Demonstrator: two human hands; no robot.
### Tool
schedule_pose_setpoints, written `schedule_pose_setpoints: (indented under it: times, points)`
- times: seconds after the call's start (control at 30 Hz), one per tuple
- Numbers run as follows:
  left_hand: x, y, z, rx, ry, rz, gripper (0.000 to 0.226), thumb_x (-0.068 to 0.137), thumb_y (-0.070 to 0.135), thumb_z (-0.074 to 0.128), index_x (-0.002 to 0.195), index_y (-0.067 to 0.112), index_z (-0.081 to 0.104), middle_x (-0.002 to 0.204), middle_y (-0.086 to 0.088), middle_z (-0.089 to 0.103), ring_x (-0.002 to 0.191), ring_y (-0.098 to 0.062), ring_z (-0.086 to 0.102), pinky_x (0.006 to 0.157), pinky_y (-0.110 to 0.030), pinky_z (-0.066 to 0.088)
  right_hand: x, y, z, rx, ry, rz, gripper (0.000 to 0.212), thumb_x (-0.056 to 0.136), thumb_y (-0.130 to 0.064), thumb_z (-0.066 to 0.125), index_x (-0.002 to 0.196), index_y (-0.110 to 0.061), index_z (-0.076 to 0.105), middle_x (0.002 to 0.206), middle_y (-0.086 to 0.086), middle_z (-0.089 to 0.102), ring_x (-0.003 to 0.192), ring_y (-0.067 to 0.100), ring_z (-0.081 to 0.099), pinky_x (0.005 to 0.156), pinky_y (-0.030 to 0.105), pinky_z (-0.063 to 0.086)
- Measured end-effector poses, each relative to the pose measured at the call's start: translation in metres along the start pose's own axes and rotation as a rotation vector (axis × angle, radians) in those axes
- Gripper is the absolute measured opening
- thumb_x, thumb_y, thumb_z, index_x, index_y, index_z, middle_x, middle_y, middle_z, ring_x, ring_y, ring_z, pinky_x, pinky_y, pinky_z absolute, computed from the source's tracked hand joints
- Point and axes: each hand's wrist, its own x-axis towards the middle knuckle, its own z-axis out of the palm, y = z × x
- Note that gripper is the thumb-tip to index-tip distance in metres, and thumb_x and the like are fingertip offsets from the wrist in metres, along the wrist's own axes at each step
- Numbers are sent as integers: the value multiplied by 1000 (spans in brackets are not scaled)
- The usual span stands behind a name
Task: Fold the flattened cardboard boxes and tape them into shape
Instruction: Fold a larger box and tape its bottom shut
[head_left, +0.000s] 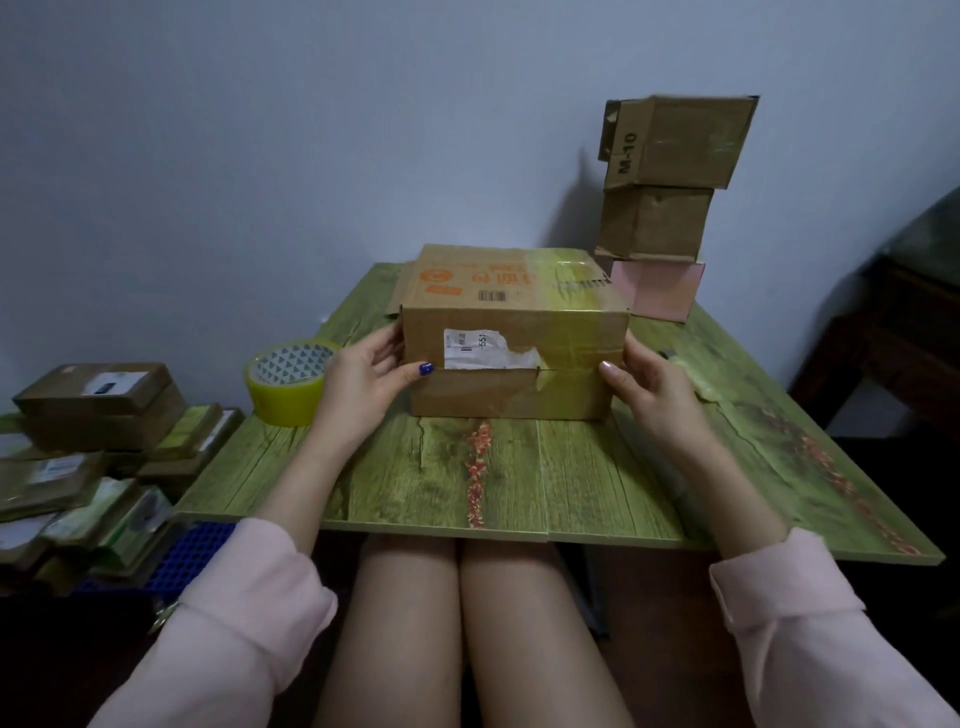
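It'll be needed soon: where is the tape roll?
Head view: the tape roll sits on the table, far left, beside the left hand gripping the cardboard box.

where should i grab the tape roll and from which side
Probably by its ring wall, from above: the tape roll lies flat on the table with its open core facing up, so a thumb can drop into the core and fingers close on the yellow outer band. The left hand is nearest, though it holds the cardboard box.

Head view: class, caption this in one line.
Left hand and right hand hold a cardboard box beside the tape roll.
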Motion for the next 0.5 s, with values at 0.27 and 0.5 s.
schedule_pose_setpoints:
  times: [0.27, 0.5]
  points:
    - [-3, -12, -42, 787, 87, 45, 58, 82, 26, 71, 132, 8, 47, 130, -11, 55, 122, -28, 48, 100, -35, 36, 14, -2, 12, -283, 24, 24, 54, 99, -26, 46, 149, -26, 27, 143, -4, 47, 133, 14, 41, 112, 42, 33]
    - [-16, -28, -67, 1020, 131, -58, 36, 79, 27, 73, 110, 10, 65, 107, -18, 67, 105, -36, 56, 86, -39, 39, 9, -15, 4, -266, 12, 45, 68, 96, -29, 51, 152, -19, 14, 151, -2, 35, 137, 16, 36, 112, 44, 33]
